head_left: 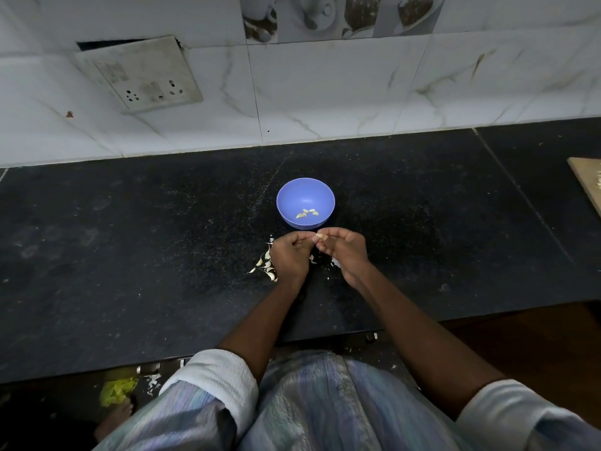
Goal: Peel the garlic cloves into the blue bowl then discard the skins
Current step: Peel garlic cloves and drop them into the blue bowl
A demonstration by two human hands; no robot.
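Head view, looking down on a black speckled tabletop (pixel 130 255) against a white marble-tiled wall. Blue bowl (pixel 305 203) standing at centre, a few peeled garlic cloves (pixel 306 213) lying at its bottom toward the near side. Just in front of the bowl, left hand (pixel 289 255) and right hand (pixel 344 252) brought together, fingers curled, both pinching one small garlic clove (pixel 319 236) between fingertips, held above the tabletop close to the bowl's near rim. Beside and partly under the left hand, a cluster of unpeeled cloves and skins (pixel 265 263) on the tabletop; a few pale skin scraps (pixel 335 263) between and beneath the hands. Grimy switch and socket plate (pixel 143 76) on the wall, upper left. Corner of a wooden board (pixel 587 180) at the far right edge. Rolled white sleeves at the bottom of the view.
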